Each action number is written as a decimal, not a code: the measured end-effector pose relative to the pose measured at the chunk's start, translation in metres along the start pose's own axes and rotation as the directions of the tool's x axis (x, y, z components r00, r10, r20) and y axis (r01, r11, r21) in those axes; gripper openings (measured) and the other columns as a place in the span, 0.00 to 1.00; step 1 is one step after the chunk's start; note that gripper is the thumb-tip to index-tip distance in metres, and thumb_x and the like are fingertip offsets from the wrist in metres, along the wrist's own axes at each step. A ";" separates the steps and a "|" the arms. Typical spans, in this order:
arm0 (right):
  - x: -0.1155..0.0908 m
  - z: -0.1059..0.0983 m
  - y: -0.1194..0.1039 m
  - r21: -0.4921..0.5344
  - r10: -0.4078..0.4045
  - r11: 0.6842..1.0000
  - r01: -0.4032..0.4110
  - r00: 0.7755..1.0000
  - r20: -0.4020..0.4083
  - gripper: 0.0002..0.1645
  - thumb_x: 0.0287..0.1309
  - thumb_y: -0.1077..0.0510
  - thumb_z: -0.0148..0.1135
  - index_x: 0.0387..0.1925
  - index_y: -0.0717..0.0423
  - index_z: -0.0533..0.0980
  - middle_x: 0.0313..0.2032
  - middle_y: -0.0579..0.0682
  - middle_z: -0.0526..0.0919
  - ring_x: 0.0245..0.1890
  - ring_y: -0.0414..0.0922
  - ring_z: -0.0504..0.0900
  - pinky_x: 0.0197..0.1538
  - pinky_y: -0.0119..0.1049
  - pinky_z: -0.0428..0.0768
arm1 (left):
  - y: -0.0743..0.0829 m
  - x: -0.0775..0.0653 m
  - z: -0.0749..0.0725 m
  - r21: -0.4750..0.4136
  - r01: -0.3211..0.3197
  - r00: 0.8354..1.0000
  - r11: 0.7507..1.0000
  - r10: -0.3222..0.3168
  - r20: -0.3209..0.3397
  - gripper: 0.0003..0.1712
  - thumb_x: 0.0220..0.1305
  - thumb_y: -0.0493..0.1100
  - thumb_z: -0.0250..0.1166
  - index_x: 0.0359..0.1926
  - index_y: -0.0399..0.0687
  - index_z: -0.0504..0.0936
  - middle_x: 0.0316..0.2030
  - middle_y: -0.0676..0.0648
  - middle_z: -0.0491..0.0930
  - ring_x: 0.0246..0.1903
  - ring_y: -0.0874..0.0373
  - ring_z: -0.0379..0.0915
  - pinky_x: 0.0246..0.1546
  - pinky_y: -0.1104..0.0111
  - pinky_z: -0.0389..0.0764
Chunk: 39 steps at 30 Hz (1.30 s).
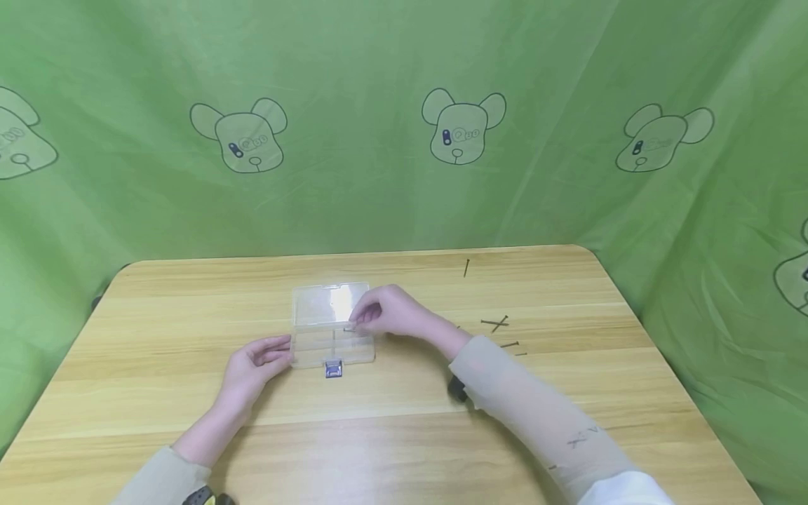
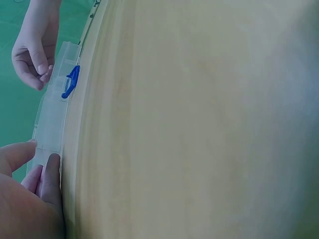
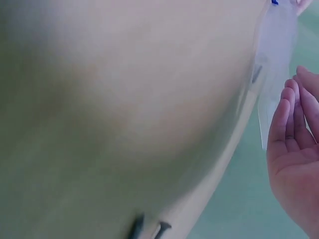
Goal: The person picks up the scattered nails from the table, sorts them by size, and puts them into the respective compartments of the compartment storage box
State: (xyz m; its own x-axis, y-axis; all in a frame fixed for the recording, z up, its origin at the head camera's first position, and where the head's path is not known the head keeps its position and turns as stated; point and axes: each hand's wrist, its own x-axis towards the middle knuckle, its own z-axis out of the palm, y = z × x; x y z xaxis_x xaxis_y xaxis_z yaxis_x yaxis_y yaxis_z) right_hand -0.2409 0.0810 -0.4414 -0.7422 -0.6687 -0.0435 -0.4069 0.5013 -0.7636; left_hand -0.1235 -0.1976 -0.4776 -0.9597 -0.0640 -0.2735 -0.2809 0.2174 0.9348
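A clear plastic box [image 1: 312, 341] with dividers lies on the table, its lid [image 1: 312, 306] raised at the back and a blue latch [image 1: 333, 368] at the front. My left hand [image 1: 255, 366] holds its left end between thumb and fingers. Over the right rear part, my right hand [image 1: 393, 312] hovers with thumb and fingertips close together and bent. Nothing shows between them in the right wrist view. A dark screw [image 3: 256, 73] appears through the box's clear wall there, apart from the fingertips.
To the right on the wooden table [image 1: 404, 449] lie a crossed pair of screws [image 1: 495, 323] and more loose ones, partly behind the right forearm. One single screw [image 1: 466, 268] lies near the back edge. A green curtain [image 1: 366, 203] hangs behind the table.
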 end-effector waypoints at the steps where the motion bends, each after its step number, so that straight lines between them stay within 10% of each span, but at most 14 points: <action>1: -0.001 -0.003 0.000 0.000 -0.001 1.000 0.001 1.000 -0.005 0.11 0.60 0.64 0.75 0.46 0.58 0.88 0.39 0.51 0.91 0.37 0.38 0.85 0.46 0.26 0.87 | 0.000 0.000 0.000 0.000 -0.001 1.000 1.000 0.001 -0.001 0.30 0.70 0.35 0.70 0.70 0.33 0.75 0.66 0.35 0.81 0.42 0.80 0.80 0.52 0.90 0.76; 19: -0.024 -0.071 0.023 0.022 0.037 0.999 -0.033 0.984 -0.172 0.14 0.60 0.67 0.74 0.48 0.64 0.87 0.46 0.59 0.92 0.44 0.49 0.89 0.53 0.37 0.90 | 0.000 0.000 0.001 0.007 -0.008 1.000 1.000 0.008 0.000 0.30 0.70 0.37 0.70 0.70 0.33 0.75 0.66 0.35 0.81 0.45 0.77 0.82 0.53 0.90 0.76; 39: -0.056 -0.120 0.077 -0.024 0.132 0.989 -0.145 0.947 -0.292 0.17 0.60 0.70 0.74 0.51 0.66 0.86 0.50 0.64 0.91 0.46 0.55 0.90 0.48 0.23 0.85 | 0.000 0.001 -0.001 0.012 -0.015 1.000 1.000 0.015 0.002 0.30 0.71 0.37 0.70 0.70 0.33 0.75 0.66 0.35 0.81 0.43 0.80 0.81 0.53 0.90 0.75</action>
State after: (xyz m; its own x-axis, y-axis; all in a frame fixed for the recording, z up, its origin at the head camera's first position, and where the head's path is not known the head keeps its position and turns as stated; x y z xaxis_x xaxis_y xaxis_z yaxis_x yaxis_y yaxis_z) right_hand -0.2953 0.2231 -0.4206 -0.9123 -0.4068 0.0462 -0.3076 0.6065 -0.7332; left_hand -0.1242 -0.1985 -0.4774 -0.9638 -0.0592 -0.2598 -0.2665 0.2297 0.9361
